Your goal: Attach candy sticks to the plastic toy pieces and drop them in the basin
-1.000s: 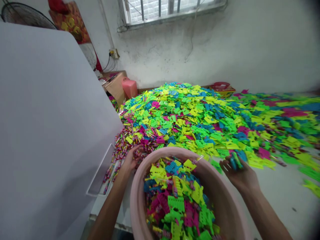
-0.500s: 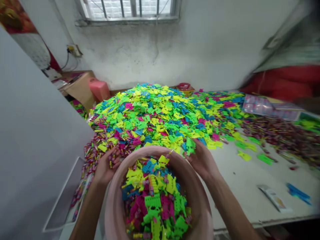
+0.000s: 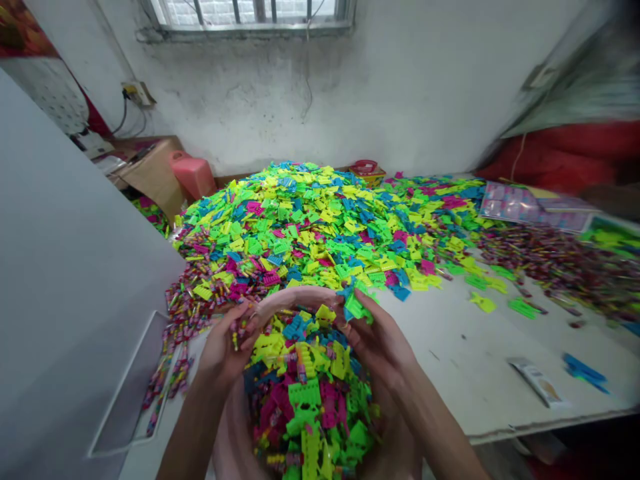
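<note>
A pink plastic basin (image 3: pixel 295 297) sits just below me, filled with lime, yellow, magenta and blue comb-shaped plastic pieces (image 3: pixel 310 393). My hands are close together over its far rim. My left hand (image 3: pixel 223 348) is closed on a pinch of small striped multicoloured sticks (image 3: pixel 239 331). My right hand (image 3: pixel 374 343) grips a bunch of green and blue comb-shaped pieces (image 3: pixel 355 305). The hands and forearms hide most of the basin's rim and sides. Beyond it rises a large heap of the same pieces (image 3: pixel 300 227), with striped sticks (image 3: pixel 193 303) along its left edge.
A white panel (image 3: pixel 75 233) fills the left side. A white table (image 3: pixel 475 360) holds the heap, a packet (image 3: pixel 537 381), loose blue pieces (image 3: pixel 585 371) and printed sheets (image 3: pixel 530 210). A cardboard box (image 3: pixel 150 177) and pink container (image 3: pixel 193 175) stand behind; red cloth (image 3: pixel 565 157) hangs right.
Both hands have drawn inward toward each other above the basin's far rim. The view has swung left and down since the oldest frame, bringing more of the table into sight at the right.
</note>
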Tool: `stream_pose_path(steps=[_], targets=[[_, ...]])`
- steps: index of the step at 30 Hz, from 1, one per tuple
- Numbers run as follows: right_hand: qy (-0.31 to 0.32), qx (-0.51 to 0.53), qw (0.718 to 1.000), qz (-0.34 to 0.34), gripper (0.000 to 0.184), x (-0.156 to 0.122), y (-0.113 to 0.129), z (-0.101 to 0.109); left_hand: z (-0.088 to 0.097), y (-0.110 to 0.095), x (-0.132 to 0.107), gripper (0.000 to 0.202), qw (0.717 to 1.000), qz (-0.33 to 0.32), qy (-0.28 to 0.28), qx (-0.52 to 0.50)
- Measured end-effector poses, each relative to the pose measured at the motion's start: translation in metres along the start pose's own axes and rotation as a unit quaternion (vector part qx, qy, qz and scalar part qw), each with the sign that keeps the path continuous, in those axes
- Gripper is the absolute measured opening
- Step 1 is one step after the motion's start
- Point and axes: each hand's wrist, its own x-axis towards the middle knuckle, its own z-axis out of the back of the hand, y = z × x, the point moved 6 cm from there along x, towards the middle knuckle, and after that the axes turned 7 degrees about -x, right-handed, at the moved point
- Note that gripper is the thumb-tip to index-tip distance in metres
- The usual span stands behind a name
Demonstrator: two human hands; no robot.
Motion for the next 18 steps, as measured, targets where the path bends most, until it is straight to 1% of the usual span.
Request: stream_pose_path(steps=[1, 3, 5, 7, 10, 12, 13, 14, 16, 18], targets=[[-0.001, 0.003, 1.000, -0.001, 0.020, -0.002, -0.003, -0.001, -0.005, 0.006, -0.003, 0.025, 1.000, 0.009, 0.006, -0.004], [0.022, 0.006, 1.000, 0.003, 0.019, -0.005, -0.007, -0.006, -0.015, 0.018, -0.010, 0.026, 0.999, 0.030, 0.023, -0.004], [0.053, 0.007, 0.999, 0.007, 0.019, -0.008, -0.010, -0.012, -0.025, 0.028, -0.018, 0.027, 0.997, 0.055, 0.041, 0.021], [0.071, 0.011, 0.997, 0.016, 0.018, -0.011, -0.011, -0.015, -0.034, 0.036, -0.025, 0.028, 0.995, 0.063, 0.054, 0.057], [0.075, 0.015, 0.996, 0.037, 0.016, -0.015, -0.010, -0.017, -0.043, 0.044, -0.035, 0.025, 0.992, 0.060, 0.070, 0.087], [0.072, 0.015, 0.996, 0.049, 0.014, -0.018, -0.009, -0.018, -0.046, 0.050, -0.040, 0.022, 0.990, 0.072, 0.079, 0.092], [0.071, 0.012, 0.996, 0.052, 0.013, -0.019, -0.009, -0.018, -0.046, 0.052, -0.042, 0.022, 0.990, 0.069, 0.076, 0.101], [0.072, 0.010, 0.996, 0.054, 0.012, -0.021, -0.009, -0.019, -0.046, 0.052, -0.044, 0.024, 0.989, 0.056, 0.069, 0.120], [0.074, 0.005, 0.995, 0.060, 0.012, -0.024, -0.009, -0.020, -0.048, 0.046, -0.047, 0.029, 0.980, -0.004, 0.048, 0.193], [0.072, -0.003, 0.995, 0.067, 0.013, -0.026, -0.009, -0.022, -0.052, 0.037, -0.052, 0.032, 0.952, -0.077, 0.035, 0.293]])
